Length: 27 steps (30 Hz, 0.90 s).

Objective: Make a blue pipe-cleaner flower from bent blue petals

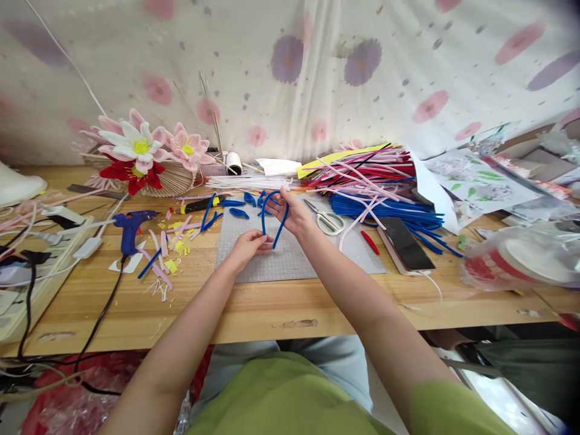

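Note:
A blue pipe cleaner (281, 228), bent into an arch with its ends downward, is held up over the grey cutting mat (299, 266). My right hand (295, 212) pinches it near the top of the curve, palm turned toward me. Lower down, my left hand (251, 246) has its fingers closed near one lower end; the exact fingertip contact is too small to make out. Behind my hands lie several small folded blue pipe cleaner pieces (238, 212). Scissors (330, 222) with pale handles rest on the mat, right of my right hand.
Left are a blue glue gun (131, 229), pipe cleaner scraps (163, 248) and a power strip (40, 290). Fluffy flowers (140, 145) stand behind. On the right are bundled blue pipe cleaners (385, 208), a red pen-like item (370, 242), a phone (405, 244) and a bagged tub (521, 260).

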Each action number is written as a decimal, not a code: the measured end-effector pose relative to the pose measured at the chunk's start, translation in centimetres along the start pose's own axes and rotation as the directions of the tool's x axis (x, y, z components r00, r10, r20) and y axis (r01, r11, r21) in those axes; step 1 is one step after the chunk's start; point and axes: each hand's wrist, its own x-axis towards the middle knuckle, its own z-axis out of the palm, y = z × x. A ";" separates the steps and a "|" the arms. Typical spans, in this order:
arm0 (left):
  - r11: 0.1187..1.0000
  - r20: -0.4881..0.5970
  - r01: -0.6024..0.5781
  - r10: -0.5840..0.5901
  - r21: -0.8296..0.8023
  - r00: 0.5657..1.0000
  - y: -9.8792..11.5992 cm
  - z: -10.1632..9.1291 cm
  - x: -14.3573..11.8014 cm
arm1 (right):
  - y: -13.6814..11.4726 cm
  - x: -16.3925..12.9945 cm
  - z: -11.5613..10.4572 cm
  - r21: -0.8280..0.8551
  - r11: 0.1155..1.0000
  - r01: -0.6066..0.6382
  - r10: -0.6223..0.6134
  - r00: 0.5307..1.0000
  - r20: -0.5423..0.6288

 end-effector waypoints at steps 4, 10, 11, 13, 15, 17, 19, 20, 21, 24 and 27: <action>0.994 0.013 0.086 -0.086 -0.064 0.996 0.5 0.2 -0.5 | 0.2 0.0 0.4 0.003 1.000 -0.026 0.026 0.998 0.050; 0.991 0.066 0.127 -0.123 -0.045 0.990 0.5 -0.2 -1.0 | 0.3 0.2 1.2 0.021 0.999 -0.048 0.047 0.998 0.052; 0.989 0.077 0.137 -0.134 -0.048 0.988 0.5 -0.1 -1.0 | 0.3 0.2 1.3 0.029 0.998 -0.049 0.047 0.997 0.055; 0.985 0.098 0.166 -0.160 -0.055 0.982 0.6 0.0 -1.1 | 0.5 0.4 1.5 0.037 0.998 -0.051 0.050 0.998 0.047; 0.980 0.113 0.187 -0.180 -0.061 0.977 0.6 0.0 -1.2 | 0.8 0.6 1.5 0.042 0.998 -0.043 0.042 0.999 0.019; 0.977 0.126 0.200 -0.190 -0.070 0.974 0.6 -0.1 -1.2 | 1.0 0.8 1.4 0.059 0.998 -0.025 0.026 1.000 -0.015; 0.972 0.144 0.222 -0.210 -0.071 0.967 0.7 -0.1 -1.2 | 1.2 0.9 1.3 0.095 0.995 -0.009 0.013 0.999 -0.042; 0.969 0.155 0.238 -0.225 -0.068 0.962 0.7 -0.1 -1.2 | 1.3 0.9 1.3 0.116 0.993 -0.005 0.011 0.999 -0.052; 0.966 0.165 0.252 -0.238 -0.066 0.957 0.8 -0.1 -1.2 | 1.4 0.9 1.3 0.137 0.991 -0.002 0.011 0.998 -0.062; 0.961 0.192 0.266 -0.247 -0.078 0.950 1.2 0.1 -1.4 | 1.4 0.8 1.4 0.177 0.984 -0.007 0.021 0.997 -0.074; 0.963 0.211 0.259 -0.237 -0.081 0.948 1.3 0.2 -1.6 | 1.5 0.9 1.3 0.196 0.980 -0.021 0.035 0.997 -0.064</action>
